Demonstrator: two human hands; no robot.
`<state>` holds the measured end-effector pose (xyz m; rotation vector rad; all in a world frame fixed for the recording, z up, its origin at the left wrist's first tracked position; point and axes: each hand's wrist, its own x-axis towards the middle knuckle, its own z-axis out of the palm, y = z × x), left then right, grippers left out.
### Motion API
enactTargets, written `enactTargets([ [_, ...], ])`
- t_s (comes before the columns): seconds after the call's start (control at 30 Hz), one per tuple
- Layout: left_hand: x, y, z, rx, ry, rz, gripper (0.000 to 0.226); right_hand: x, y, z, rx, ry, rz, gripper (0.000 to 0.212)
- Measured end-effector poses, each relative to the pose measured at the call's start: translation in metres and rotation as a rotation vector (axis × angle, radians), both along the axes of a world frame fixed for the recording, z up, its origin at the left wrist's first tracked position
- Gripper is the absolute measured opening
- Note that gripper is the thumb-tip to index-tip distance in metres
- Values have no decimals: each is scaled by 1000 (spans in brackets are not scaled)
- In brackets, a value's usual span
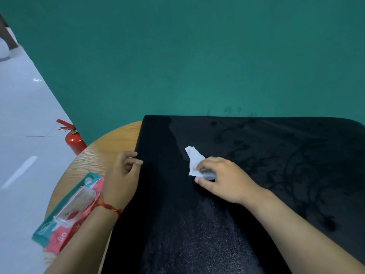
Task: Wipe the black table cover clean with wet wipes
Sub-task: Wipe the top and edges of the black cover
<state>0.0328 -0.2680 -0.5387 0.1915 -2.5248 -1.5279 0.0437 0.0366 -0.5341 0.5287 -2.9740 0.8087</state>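
The black table cover point(256, 155) lies over a round wooden table point(110, 143) and fills the lower right of the view. A faint floral pattern shows on its right half. My right hand point(223, 178) presses a crumpled white wet wipe point(194, 160) onto the cover near its middle, with fingers curled round the wipe's lower end. My left hand point(122, 175) grips the cover's left edge with thumb and fingers. A red string circles that wrist.
A teal and pink pack of wet wipes point(67, 210) lies on the bare wood at the table's left edge, beside my left forearm. On the pale tiled floor to the left stands a red fire extinguisher point(74, 139). Behind the table rises a green wall point(197, 56).
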Motion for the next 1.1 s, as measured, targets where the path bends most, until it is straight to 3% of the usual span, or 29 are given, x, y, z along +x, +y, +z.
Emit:
enactTargets([
  [0.17, -16, -19, -6, 158, 14, -43, 17, -16, -11, 23, -239, 267, -297, 16],
  [0.33, -33, -27, -20, 280, 39, 51, 16, -35, -49, -3, 70, 53, -261, 19],
  [0.5, -54, -13, -6, 7, 22, -160, 15, -46, -49, -20, -184, -38, -407, 21],
  [0.57, -65, -3, 1, -69, 7, -276, 14, -54, -52, -22, -217, -44, -402, 21],
  [0.77, -83, 11, -6, 30, -22, -377, 15, -75, -54, -20, -201, -20, -343, 13],
  [0.87, -87, 4, -13, 58, -36, -415, 15, -66, -43, -12, -215, 110, -351, 12],
  [0.93, -90, 3, -14, 64, -37, -417, 15, -61, -36, -8, -129, 154, -318, 19],
  [1.03, -92, 2, -15, 170, -34, -392, 18, -54, -38, -9, 33, 10, -151, 34],
  [1.1, -93, -2, -15, 221, -30, -380, 18, -49, -36, -16, 48, 35, -126, 34],
])
